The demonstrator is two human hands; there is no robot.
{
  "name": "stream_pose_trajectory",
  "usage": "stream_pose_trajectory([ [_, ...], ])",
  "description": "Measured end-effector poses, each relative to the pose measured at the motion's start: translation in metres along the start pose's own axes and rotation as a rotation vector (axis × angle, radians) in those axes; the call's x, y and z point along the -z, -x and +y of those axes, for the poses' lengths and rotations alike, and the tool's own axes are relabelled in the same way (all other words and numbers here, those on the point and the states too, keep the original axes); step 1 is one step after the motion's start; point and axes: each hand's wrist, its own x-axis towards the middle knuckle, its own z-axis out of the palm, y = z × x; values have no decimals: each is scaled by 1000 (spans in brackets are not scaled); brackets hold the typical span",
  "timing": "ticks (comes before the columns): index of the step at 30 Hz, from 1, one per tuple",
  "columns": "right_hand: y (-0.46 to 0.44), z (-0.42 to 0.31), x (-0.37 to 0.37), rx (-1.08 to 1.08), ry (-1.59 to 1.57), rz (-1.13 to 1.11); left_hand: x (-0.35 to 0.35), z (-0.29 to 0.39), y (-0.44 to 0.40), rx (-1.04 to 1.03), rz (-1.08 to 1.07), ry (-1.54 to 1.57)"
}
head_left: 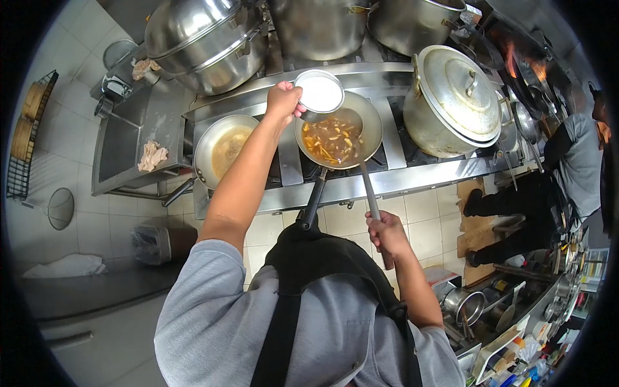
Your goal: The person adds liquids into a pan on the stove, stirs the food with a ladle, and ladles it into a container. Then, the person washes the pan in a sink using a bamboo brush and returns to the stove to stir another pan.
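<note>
My left hand (284,103) grips the rim of a small metal bowl (320,91) filled with something white. The bowl is held over the far edge of a frying pan (375,126), where sliced pieces sit in brown sauce (329,138). In my right hand (387,233) is the long handle of a ladle (370,193), fingers wrapped round it; its head reaches into the pan and is partly hidden. The pan's black handle (314,200) points toward my apron.
Left of it, a second pan (222,145) holds brown liquid. Large steel pots (316,29) line the back, and a lidded pot (445,106) stands on the right. Flames (511,61) rise at the far right, near a co-worker (574,161). A sink (119,135) is at left.
</note>
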Motion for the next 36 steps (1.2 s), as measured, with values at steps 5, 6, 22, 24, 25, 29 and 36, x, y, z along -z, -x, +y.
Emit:
stream_pose_trajectory([
  [5,13,-12,16,-154,-749,-302,3,-7,-7,19,-27,38],
  [6,18,-15,12,-119,-665,-258,4,-6,-5,21,-19,50],
  [22,-2,6,11,333,561,247,14,-11,27,18,-21,143],
  [24,-2,7,6,380,636,286,13,-9,30,24,-39,147],
  [25,-4,6,6,302,498,214,14,-9,31,32,-54,146],
  [29,-18,10,5,26,-107,-95,9,-3,34,52,-59,158],
  [36,-41,34,-7,-39,-522,-367,-17,30,25,82,-324,19],
])
